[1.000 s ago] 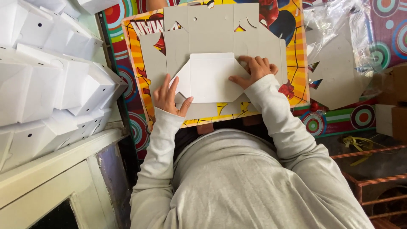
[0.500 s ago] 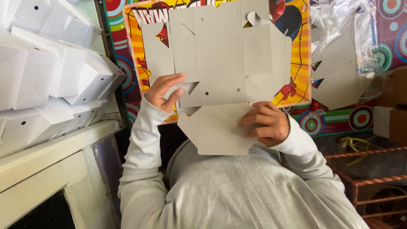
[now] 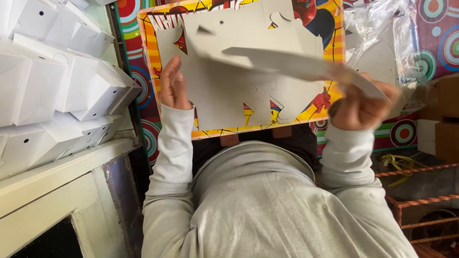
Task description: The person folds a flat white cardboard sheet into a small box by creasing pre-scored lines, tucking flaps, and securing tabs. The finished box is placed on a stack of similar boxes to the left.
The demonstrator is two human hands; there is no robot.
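My right hand (image 3: 359, 106) grips a flat grey die-cut cardboard box blank (image 3: 287, 62) and holds it tilted, nearly edge-on, above the colourful board (image 3: 153, 57). More grey blanks (image 3: 224, 100) lie flat on that board beneath it. My left hand (image 3: 173, 86) is raised at the left edge of the flat blanks, fingers together and slightly curled, holding nothing that I can see. Both arms are in light grey sleeves.
Several folded white boxes (image 3: 57, 86) are stacked on the left above a pale ledge (image 3: 62, 177). A clear plastic wrap (image 3: 382, 43) with more blanks lies at the upper right. Brown cartons (image 3: 444, 114) stand at the right, and orange metal bars (image 3: 420, 200) at the lower right.
The blank that both hands held upright in front of me is now swung over to the right in my right hand alone. My left hand has let go and lifted.
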